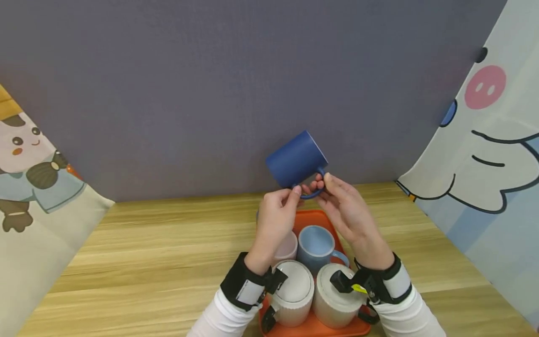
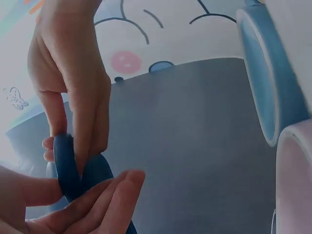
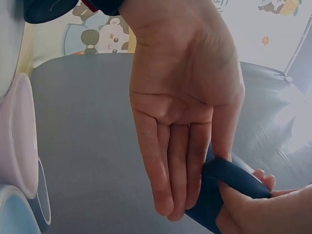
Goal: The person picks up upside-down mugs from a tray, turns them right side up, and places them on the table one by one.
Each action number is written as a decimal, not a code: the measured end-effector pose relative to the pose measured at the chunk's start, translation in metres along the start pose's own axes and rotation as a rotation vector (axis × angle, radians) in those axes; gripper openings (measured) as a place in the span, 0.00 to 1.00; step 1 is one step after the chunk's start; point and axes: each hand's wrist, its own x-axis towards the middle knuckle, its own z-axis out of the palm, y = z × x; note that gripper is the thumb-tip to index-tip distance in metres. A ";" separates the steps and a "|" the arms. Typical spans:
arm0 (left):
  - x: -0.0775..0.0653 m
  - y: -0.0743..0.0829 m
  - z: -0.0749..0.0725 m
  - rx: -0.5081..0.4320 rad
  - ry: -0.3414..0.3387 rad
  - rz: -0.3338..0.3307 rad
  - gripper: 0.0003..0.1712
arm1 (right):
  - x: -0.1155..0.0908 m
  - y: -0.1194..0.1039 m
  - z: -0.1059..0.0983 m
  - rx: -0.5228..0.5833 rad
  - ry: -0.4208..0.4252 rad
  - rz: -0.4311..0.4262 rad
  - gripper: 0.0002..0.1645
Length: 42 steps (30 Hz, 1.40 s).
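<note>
A dark blue mug (image 1: 295,159) is held up in front of the grey backdrop, tilted with its rim toward the upper right and its handle (image 1: 313,193) pointing down toward me. My left hand (image 1: 275,215) pinches the handle's lower left end between thumb and fingers. At the handle's other end, near the rim, my right hand (image 1: 347,206) pinches it too. Both wrist views show thumbs and fingers meeting on the handle, seen as a blue band (image 2: 67,163) in the left one. The mug's inside is hidden from me.
Below the hands an orange tray (image 1: 313,217) stands on the wooden table (image 1: 168,252). In it are a light blue mug (image 1: 316,243), a pale pink mug (image 1: 287,247) and two lidded off-white mugs (image 1: 294,285) with dark handles. Cartoon-printed cloths (image 1: 484,154) hang at both sides.
</note>
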 end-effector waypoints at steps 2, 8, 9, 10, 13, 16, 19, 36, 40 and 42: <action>0.001 -0.001 0.000 -0.091 0.006 -0.007 0.18 | 0.000 0.001 0.000 -0.024 -0.003 0.007 0.13; 0.003 -0.002 0.000 -0.401 -0.031 -0.095 0.18 | 0.001 0.003 0.000 -0.046 -0.010 0.019 0.13; 0.003 -0.003 0.000 -0.434 -0.032 -0.119 0.18 | 0.001 0.004 0.000 -0.049 -0.008 0.021 0.13; 0.003 -0.003 0.000 -0.462 -0.030 -0.138 0.17 | 0.001 0.004 0.000 -0.053 -0.004 0.026 0.14; 0.002 -0.004 0.000 -0.560 -0.016 -0.188 0.17 | 0.001 0.007 0.002 -0.069 0.007 0.034 0.14; 0.002 -0.004 0.000 -0.667 0.010 -0.235 0.16 | 0.001 0.009 0.004 -0.102 0.020 0.059 0.15; 0.003 -0.004 -0.001 -0.746 0.017 -0.255 0.16 | 0.001 0.010 0.004 -0.122 0.031 0.096 0.15; 0.003 -0.002 -0.003 -1.142 -0.001 -0.371 0.10 | 0.006 0.014 -0.003 0.106 -0.081 0.263 0.15; 0.002 0.000 0.000 -1.203 0.036 -0.368 0.10 | 0.007 0.014 -0.002 0.147 -0.090 0.274 0.15; 0.002 0.001 0.001 -1.223 0.049 -0.364 0.11 | 0.007 0.014 -0.002 0.172 -0.095 0.281 0.17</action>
